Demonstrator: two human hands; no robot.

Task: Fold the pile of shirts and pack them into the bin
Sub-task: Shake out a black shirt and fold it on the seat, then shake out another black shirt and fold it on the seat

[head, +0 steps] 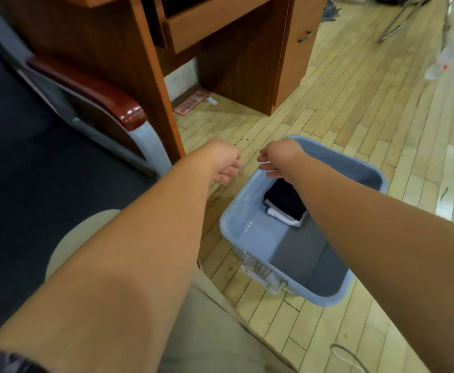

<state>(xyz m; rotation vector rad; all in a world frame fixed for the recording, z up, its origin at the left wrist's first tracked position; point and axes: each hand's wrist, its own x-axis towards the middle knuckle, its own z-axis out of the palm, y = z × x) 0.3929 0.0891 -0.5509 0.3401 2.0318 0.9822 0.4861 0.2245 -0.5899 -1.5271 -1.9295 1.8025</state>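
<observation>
The pale wood-strip floor (355, 125) carries a blue bin (228, 227) just below the fingers (267, 158) of the right hand (281, 157), a wooden desk (247, 76) beyond those fingers with a red paper sign (191, 103) at its foot, and a blurred clear bottle (439, 63) far to their right.

Pale wood-strip floor (355, 109), an orange-brown wooden desk (234, 49), and a dark armchair (59, 117) beside it.

A red-and-white sticker (191, 102) lying on the wooden floor (355, 117) carries a row of characters and a round prohibition-style symbol, all too blurred to read, and no other lettering in view is legible.
</observation>
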